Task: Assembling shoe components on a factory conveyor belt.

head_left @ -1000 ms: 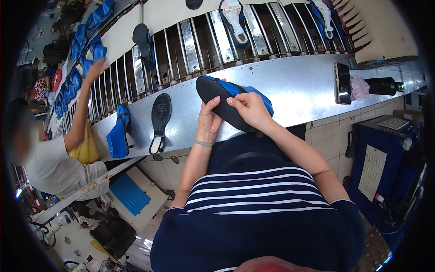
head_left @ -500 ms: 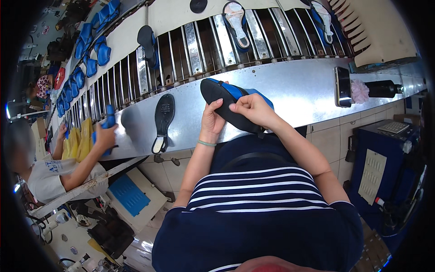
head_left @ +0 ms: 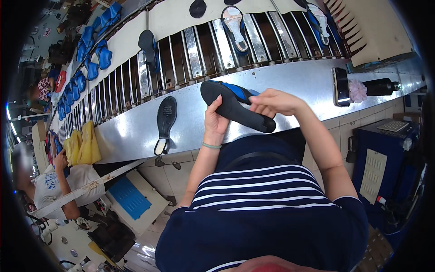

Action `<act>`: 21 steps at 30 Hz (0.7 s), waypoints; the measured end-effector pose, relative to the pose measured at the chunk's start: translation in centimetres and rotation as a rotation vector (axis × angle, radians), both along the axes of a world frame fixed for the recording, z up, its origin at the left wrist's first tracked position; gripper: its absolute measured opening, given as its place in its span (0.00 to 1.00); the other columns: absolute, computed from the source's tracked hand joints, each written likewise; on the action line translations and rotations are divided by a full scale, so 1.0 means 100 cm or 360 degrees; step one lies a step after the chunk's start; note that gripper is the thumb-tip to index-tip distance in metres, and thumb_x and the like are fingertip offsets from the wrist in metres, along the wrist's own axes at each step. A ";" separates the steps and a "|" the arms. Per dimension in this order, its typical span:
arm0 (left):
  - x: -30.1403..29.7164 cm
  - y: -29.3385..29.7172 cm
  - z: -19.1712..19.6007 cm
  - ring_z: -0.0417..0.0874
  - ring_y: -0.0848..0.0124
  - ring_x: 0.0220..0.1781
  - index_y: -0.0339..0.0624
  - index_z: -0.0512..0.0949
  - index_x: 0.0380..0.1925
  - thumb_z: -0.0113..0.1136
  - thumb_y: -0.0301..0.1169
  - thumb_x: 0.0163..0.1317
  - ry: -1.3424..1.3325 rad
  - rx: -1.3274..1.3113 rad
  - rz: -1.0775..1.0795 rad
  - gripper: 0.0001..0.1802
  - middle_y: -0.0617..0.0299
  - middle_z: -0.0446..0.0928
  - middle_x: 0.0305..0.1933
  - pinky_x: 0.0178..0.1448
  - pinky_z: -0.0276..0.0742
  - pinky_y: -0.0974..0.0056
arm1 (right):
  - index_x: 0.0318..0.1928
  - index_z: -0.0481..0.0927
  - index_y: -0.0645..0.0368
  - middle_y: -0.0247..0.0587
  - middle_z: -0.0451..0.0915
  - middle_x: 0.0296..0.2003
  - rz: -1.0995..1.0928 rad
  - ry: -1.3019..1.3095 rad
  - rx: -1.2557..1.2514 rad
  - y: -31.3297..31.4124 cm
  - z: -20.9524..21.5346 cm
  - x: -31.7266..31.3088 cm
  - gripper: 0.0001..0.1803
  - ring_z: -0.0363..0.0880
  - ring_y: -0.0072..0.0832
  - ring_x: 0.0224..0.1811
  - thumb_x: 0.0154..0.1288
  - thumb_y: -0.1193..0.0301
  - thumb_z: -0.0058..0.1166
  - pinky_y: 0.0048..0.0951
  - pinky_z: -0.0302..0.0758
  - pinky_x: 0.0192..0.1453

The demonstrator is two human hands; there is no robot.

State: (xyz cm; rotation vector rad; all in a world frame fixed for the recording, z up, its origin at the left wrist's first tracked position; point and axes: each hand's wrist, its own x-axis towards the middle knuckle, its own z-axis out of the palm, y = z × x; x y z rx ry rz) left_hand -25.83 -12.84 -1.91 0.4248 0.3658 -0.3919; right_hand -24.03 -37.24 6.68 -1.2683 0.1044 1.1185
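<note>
A blue sandal (head_left: pixel 229 109) with a black sole hangs over the metal ledge, its sole turned up toward me and its heel end pointing to the right. My left hand (head_left: pixel 215 119) is closed round its near side, with the thumb pressed on the sole. At the far side my right hand (head_left: pixel 277 103) has its fingers curled in and its fingertips at the edge of the blue upper, partly hidden by the sandal. To the left, a loose black outsole (head_left: pixel 167 113) lies on the ledge (head_left: pixel 290 90).
Beyond the ledge runs a roller conveyor (head_left: pixel 195 50) with sandals on it, one (head_left: pixel 234 29) showing its pale insole. On the right lie a phone (head_left: pixel 340 86), a pink scrunchie (head_left: pixel 357 90) and a black bottle (head_left: pixel 382 87). Yellow bags (head_left: pixel 86 143) hang near a co-worker (head_left: pixel 68 186) at left.
My right hand has lifted off the sole and moved right, to the sandal's far edge. The sandal's heel end now shows. The co-worker has drawn a blue item back to the left.
</note>
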 end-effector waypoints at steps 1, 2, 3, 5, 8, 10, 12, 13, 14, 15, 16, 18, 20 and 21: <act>0.001 -0.001 0.002 0.78 0.62 0.59 0.36 0.74 0.54 0.60 0.27 0.64 -0.0006 -0.0003 0.0003 0.18 0.55 0.78 0.56 0.66 0.72 0.56 | 0.48 0.80 0.72 0.51 0.84 0.38 -0.0018 0.0025 0.0225 -0.017 -0.005 0.001 0.28 0.86 0.30 0.36 0.73 0.53 0.48 0.25 0.82 0.38; 0.003 -0.001 0.005 0.78 0.61 0.59 0.38 0.75 0.53 0.60 0.29 0.65 0.0005 -0.0050 0.0087 0.17 0.56 0.79 0.55 0.66 0.72 0.55 | 0.53 0.78 0.72 0.56 0.84 0.42 -0.0035 0.0050 0.0449 -0.027 -0.011 0.000 0.29 0.87 0.35 0.43 0.74 0.53 0.47 0.31 0.84 0.46; 0.004 -0.002 0.008 0.77 0.61 0.59 0.39 0.77 0.51 0.60 0.31 0.66 0.0017 -0.0097 0.0172 0.16 0.57 0.79 0.55 0.67 0.71 0.54 | 0.53 0.78 0.72 0.56 0.84 0.42 -0.0030 0.0046 0.0444 -0.027 -0.018 -0.002 0.29 0.87 0.35 0.43 0.74 0.53 0.47 0.31 0.84 0.46; 0.004 -0.003 0.013 0.77 0.61 0.60 0.40 0.76 0.53 0.59 0.34 0.67 0.0047 -0.0132 0.0262 0.17 0.58 0.79 0.56 0.68 0.70 0.52 | 0.64 0.67 0.71 0.63 0.76 0.55 -0.0561 -0.0035 0.0963 -0.026 -0.036 -0.011 0.35 0.80 0.42 0.57 0.72 0.52 0.49 0.43 0.78 0.60; -0.003 -0.001 0.018 0.73 0.60 0.65 0.42 0.74 0.58 0.56 0.40 0.69 0.0074 -0.0173 0.0348 0.21 0.58 0.76 0.61 0.73 0.62 0.49 | 0.70 0.56 0.69 0.64 0.66 0.64 -0.0833 -0.0090 0.1406 -0.015 -0.049 -0.022 0.44 0.68 0.46 0.68 0.67 0.50 0.55 0.50 0.67 0.69; -0.012 0.000 0.028 0.68 0.59 0.69 0.42 0.70 0.61 0.54 0.40 0.70 -0.0056 -0.0068 0.0277 0.23 0.57 0.71 0.65 0.76 0.57 0.48 | 0.73 0.51 0.63 0.60 0.63 0.67 -0.1034 -0.0057 0.1345 -0.008 -0.064 -0.036 0.49 0.65 0.46 0.70 0.62 0.52 0.61 0.50 0.65 0.71; -0.030 0.008 0.027 0.62 0.58 0.73 0.43 0.66 0.65 0.53 0.39 0.71 -0.0093 -0.0006 0.0201 0.25 0.56 0.66 0.69 0.78 0.52 0.48 | 0.73 0.53 0.57 0.57 0.65 0.66 -0.1337 -0.0086 0.1255 0.007 -0.065 -0.046 0.46 0.66 0.44 0.69 0.61 0.60 0.63 0.49 0.62 0.73; -0.041 0.011 0.025 0.62 0.58 0.73 0.42 0.66 0.65 0.52 0.38 0.71 -0.0091 0.0036 0.0093 0.25 0.56 0.66 0.69 0.78 0.52 0.48 | 0.73 0.56 0.53 0.55 0.67 0.66 -0.1457 0.0007 0.1259 0.009 -0.067 -0.049 0.44 0.67 0.42 0.68 0.59 0.71 0.63 0.46 0.63 0.73; -0.053 0.015 0.023 0.63 0.59 0.73 0.41 0.66 0.64 0.52 0.37 0.71 -0.0089 0.0079 -0.0016 0.25 0.56 0.66 0.70 0.79 0.52 0.49 | 0.73 0.56 0.53 0.55 0.67 0.66 -0.1468 0.0010 0.1255 0.009 -0.069 -0.049 0.44 0.67 0.42 0.68 0.59 0.71 0.63 0.46 0.63 0.73; -0.067 0.021 0.022 0.61 0.57 0.74 0.43 0.62 0.68 0.54 0.42 0.70 -0.0191 0.0093 -0.0157 0.30 0.56 0.63 0.72 0.80 0.50 0.49 | 0.71 0.59 0.54 0.53 0.69 0.64 -0.1488 -0.0049 0.1184 0.010 -0.068 -0.049 0.41 0.70 0.40 0.66 0.58 0.77 0.62 0.45 0.65 0.72; -0.074 0.025 0.023 0.59 0.57 0.75 0.44 0.59 0.70 0.57 0.50 0.67 -0.0275 0.0014 -0.0219 0.37 0.51 0.61 0.72 0.79 0.52 0.50 | 0.69 0.63 0.54 0.51 0.71 0.62 -0.1512 -0.0112 0.1109 0.009 -0.068 -0.049 0.39 0.72 0.39 0.63 0.57 0.82 0.61 0.44 0.67 0.70; -0.075 0.042 0.019 0.59 0.58 0.76 0.42 0.57 0.70 0.55 0.59 0.64 -0.0343 -0.0187 -0.0390 0.44 0.47 0.62 0.72 0.77 0.55 0.50 | 0.66 0.66 0.55 0.48 0.74 0.58 -0.1581 -0.0012 0.1148 0.004 -0.077 -0.048 0.37 0.75 0.35 0.59 0.54 0.86 0.60 0.40 0.69 0.68; -0.051 0.057 0.024 0.62 0.59 0.74 0.41 0.55 0.71 0.47 0.62 0.67 -0.0483 0.0284 -0.0836 0.44 0.45 0.65 0.68 0.72 0.64 0.56 | 0.64 0.67 0.56 0.46 0.77 0.53 -0.1445 -0.0144 0.1091 -0.007 -0.104 -0.047 0.35 0.77 0.32 0.54 0.54 0.85 0.61 0.36 0.72 0.65; -0.035 0.055 0.036 0.62 0.59 0.74 0.41 0.58 0.70 0.47 0.59 0.69 -0.0468 0.0552 -0.0935 0.41 0.45 0.65 0.68 0.71 0.65 0.57 | 0.61 0.68 0.58 0.44 0.78 0.50 -0.1431 -0.0114 0.1086 -0.009 -0.111 -0.046 0.33 0.79 0.30 0.50 0.53 0.84 0.62 0.35 0.74 0.61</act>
